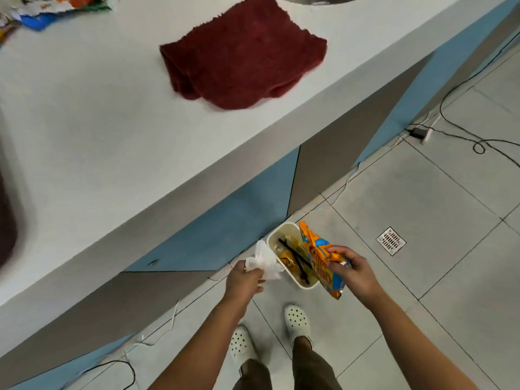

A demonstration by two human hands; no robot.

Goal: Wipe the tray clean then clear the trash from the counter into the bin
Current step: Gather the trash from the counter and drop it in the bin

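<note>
Wrapper [323, 257] in R hand [356, 273], over bin [271, 237].

Kitchen-like room: counter [118, 153], floor drain [391, 240].

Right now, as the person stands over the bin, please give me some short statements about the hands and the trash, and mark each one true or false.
1. The left hand grips a crumpled white tissue. True.
2. The right hand is empty. False: it holds an orange snack bag.
3. The bin stands on the counter. False: it stands on the floor.
4. A dark red cloth lies on the counter. True.
5. The bin already holds some trash. True.
</note>
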